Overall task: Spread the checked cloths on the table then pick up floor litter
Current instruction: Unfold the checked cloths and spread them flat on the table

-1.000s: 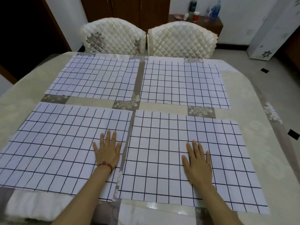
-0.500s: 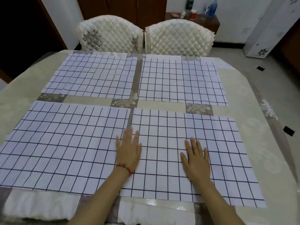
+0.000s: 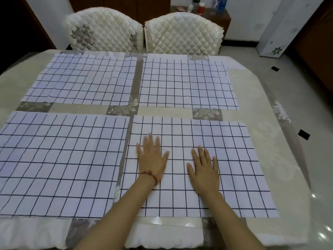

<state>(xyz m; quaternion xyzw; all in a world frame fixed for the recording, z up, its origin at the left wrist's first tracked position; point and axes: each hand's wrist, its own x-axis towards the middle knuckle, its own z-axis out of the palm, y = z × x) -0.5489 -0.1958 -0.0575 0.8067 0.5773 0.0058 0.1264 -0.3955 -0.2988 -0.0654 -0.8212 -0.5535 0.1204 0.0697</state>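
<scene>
While four checked cloths are lying spread in a two-by-two grid on the worktop [image 3: 281, 152], both hands are resting flat on the one at the lower right of the frame. The left hand [image 3: 152, 158] is lying palm down with its fingers straight and slightly fanned, pressing the near right cloth [image 3: 234, 168] close to that cloth's left edge; a red beaded bracelet [image 3: 149, 175] is circling its wrist. The right hand [image 3: 204, 170] is lying just beside it, also palm down, fingers straight and close together, holding nothing. The fingertips of the left hand are showing some blur.

The near left cloth [image 3: 59, 165] is filling the lower left of the frame, apart from its neighbour by a narrow strip of bare table cover. The far left cloth [image 3: 82, 82] and the far right cloth [image 3: 183, 82] are lying in the upper half, again with a thin gap between them.

Two quilted cream chairs [image 3: 183, 33] are standing side by side behind the far edge of the worktop. On the pale floor at the right of the frame, small dark pieces [image 3: 303, 134] are lying well apart from one another. A dark cabinet [image 3: 212, 15] at the top is carrying bottles and a red cup.
</scene>
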